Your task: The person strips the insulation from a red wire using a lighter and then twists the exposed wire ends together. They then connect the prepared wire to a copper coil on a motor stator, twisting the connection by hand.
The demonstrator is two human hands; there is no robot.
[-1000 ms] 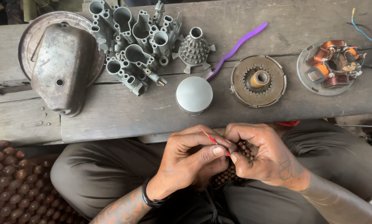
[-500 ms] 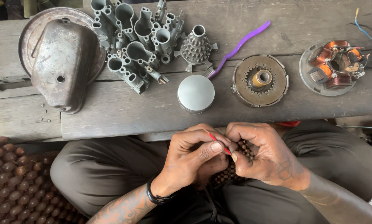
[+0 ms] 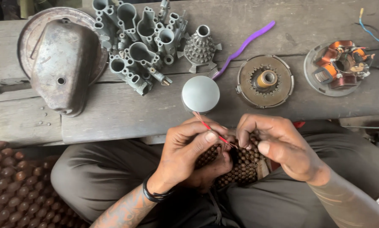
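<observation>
Pinching the thin red cord (image 3: 209, 127) between thumb and forefinger of the left hand (image 3: 189, 152), close against the right hand (image 3: 278, 145) gripping the brown wooden bead mat (image 3: 240, 164) over the lap, below the desk (image 3: 126, 109), best kept taut and low, threading bead by bead.

Both hands work over the lap, just off the near edge of the tabletop (image 3: 113, 114). Straight ahead of the left hand (image 3: 189, 147) the round silver cap (image 3: 200, 93) stands close to this edge and blocks the way forward. Ahead of the right hand (image 3: 278, 145) a narrow bare strip runs along the near edge, below the clutch disc (image 3: 264, 80) and the copper-coil stator (image 3: 339, 67). More bare wood lies between the rusty cover (image 3: 60, 63) and the cap. The far edge is crowded with grey castings (image 3: 139, 46).
</observation>
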